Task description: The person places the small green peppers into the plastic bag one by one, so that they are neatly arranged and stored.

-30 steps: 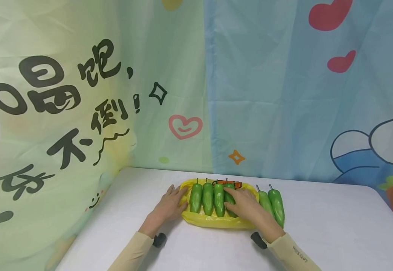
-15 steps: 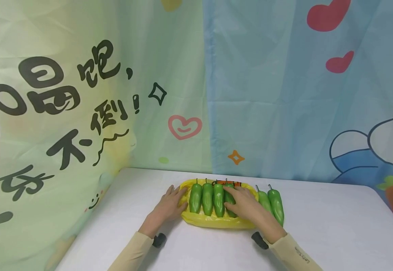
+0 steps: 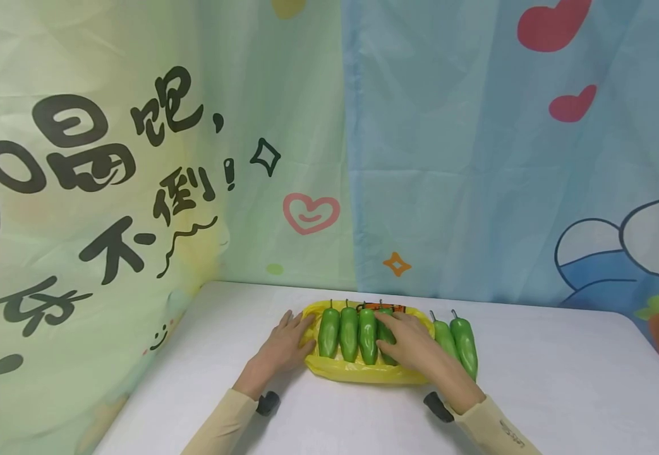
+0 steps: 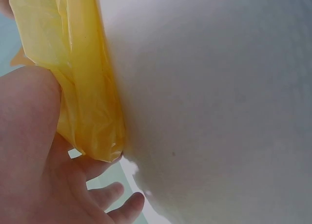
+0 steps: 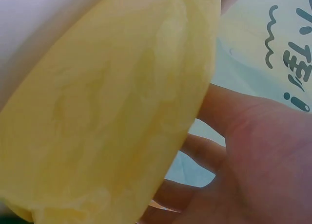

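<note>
In the head view a yellow plastic bag (image 3: 357, 374), its mouth spread wide, lies on the white table with several green peppers (image 3: 349, 335) side by side in it. My left hand (image 3: 280, 347) rests at the bag's left end, thumb at the rim and fingers loosely spread. The left wrist view shows its thumb and fingers against the yellow plastic (image 4: 90, 83). Over the bag's right end reaches my right hand (image 3: 417, 344), its fingers touching the rightmost pepper inside (image 3: 385, 328). Yellow plastic (image 5: 112, 102) hides those fingertips in the right wrist view.
Two more green peppers (image 3: 464, 344) lie on the table just right of the bag, partly behind the right forearm. Orange-red print (image 3: 388, 309) shows at the bag's far side. A printed cloth backdrop (image 3: 420, 189) stands behind the white table (image 3: 551, 373).
Bag, peppers and both hands keep their places. Only the right wrist and sleeve have shifted very slightly.
</note>
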The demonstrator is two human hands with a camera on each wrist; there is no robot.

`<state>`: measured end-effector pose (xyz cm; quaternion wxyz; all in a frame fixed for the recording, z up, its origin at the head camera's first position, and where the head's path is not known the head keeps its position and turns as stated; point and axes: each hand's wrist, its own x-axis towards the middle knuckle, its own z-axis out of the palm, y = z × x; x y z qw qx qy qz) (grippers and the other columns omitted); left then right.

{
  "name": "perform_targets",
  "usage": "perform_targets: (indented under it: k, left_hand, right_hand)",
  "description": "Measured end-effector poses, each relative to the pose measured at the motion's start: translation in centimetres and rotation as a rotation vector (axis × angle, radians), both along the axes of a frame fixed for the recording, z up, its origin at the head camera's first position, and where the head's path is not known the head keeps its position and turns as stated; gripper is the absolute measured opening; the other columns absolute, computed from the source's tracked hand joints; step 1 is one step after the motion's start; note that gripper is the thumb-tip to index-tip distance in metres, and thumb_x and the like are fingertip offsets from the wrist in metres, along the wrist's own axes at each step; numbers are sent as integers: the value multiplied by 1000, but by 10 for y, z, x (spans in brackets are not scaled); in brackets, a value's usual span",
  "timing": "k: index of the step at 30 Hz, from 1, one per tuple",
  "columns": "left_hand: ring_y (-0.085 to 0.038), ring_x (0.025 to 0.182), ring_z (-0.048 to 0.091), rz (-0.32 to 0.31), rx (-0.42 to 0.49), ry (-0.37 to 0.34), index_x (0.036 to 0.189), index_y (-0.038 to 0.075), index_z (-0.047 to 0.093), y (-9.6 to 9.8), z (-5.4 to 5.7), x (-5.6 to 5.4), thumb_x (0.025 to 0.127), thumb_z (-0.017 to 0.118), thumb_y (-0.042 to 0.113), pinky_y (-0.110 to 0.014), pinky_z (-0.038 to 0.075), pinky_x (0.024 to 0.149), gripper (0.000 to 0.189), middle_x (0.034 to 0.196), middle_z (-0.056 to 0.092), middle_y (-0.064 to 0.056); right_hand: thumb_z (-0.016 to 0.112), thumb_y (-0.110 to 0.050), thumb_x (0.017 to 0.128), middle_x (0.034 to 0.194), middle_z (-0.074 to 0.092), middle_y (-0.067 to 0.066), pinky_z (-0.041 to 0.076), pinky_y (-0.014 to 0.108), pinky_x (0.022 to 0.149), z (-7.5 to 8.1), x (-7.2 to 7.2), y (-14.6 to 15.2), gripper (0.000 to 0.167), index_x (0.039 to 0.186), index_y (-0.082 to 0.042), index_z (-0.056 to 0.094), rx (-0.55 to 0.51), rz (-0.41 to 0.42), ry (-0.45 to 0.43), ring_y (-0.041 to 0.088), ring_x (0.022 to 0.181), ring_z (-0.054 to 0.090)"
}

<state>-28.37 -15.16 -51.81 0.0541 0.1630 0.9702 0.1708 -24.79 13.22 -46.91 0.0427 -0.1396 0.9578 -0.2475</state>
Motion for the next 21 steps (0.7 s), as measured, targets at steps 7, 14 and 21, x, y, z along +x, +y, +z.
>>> perform_targets:
  k: [7, 14, 21]
  left_hand:
    - [-44, 153, 20, 7, 7, -10, 155, 16, 39, 0, 1, -1, 102, 53, 36, -62, 26, 122, 58, 161, 36, -17]
    - [-45, 152, 21, -3, 13, -5, 154, 15, 40, -1, 1, -2, 102, 54, 34, -62, 27, 121, 57, 160, 37, -18]
    - [-46, 152, 21, -3, 12, -13, 154, 15, 40, -1, 0, -1, 102, 54, 34, -62, 27, 121, 58, 160, 37, -18]
  right_hand:
    - [69, -21, 95, 149, 45, 32, 35, 71, 110, 4, 3, 6, 61, 150, -11, 47, 2, -5, 28, 55, 137, 41]
    - [70, -20, 94, 146, 48, 31, 36, 72, 109, 7, 6, 10, 60, 149, -10, 48, -15, 14, 80, 55, 135, 43]
    - [70, -19, 94, 145, 50, 31, 37, 72, 108, 11, 10, 14, 58, 147, -8, 50, -24, 22, 101, 55, 134, 43]
